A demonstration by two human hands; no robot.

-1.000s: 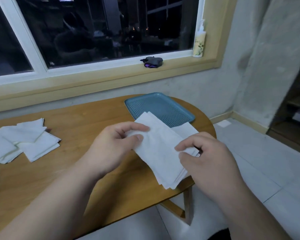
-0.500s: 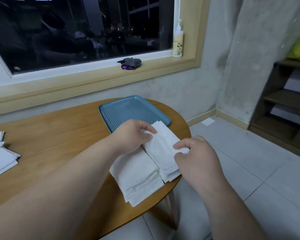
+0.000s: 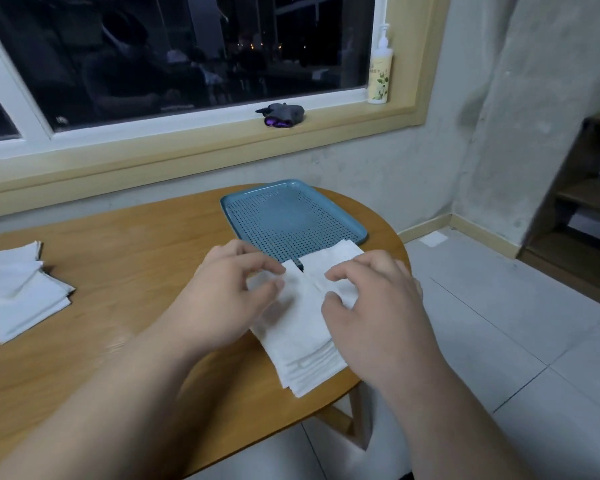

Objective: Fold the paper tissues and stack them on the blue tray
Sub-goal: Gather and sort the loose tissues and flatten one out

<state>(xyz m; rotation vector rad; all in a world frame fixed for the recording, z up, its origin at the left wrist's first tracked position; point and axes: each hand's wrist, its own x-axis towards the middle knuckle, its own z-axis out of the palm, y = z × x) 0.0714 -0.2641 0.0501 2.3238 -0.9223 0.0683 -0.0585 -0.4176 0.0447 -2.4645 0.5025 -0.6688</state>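
A stack of folded white tissues (image 3: 303,355) lies on the wooden table near its right front edge, just in front of the blue perforated tray (image 3: 291,220), which has nothing in it. My left hand (image 3: 222,299) has its curled fingers and thumb on the top tissue at the stack's left side. My right hand (image 3: 374,306) pinches a second folded tissue (image 3: 333,263) lying beside it, whose far corner overlaps the tray's front rim. A pile of unfolded tissues (image 3: 18,289) sits at the table's left edge.
The rounded wooden table (image 3: 118,258) ends just right of the tray, with tiled floor beyond. On the window sill stand a pump bottle (image 3: 380,72) and a small dark object (image 3: 283,114). Wooden shelves (image 3: 589,202) stand at the far right.
The tissue I held up in both hands a second ago now lies flat on the stack. My head turned back left, and both hands moved onto the tissues' far ends.
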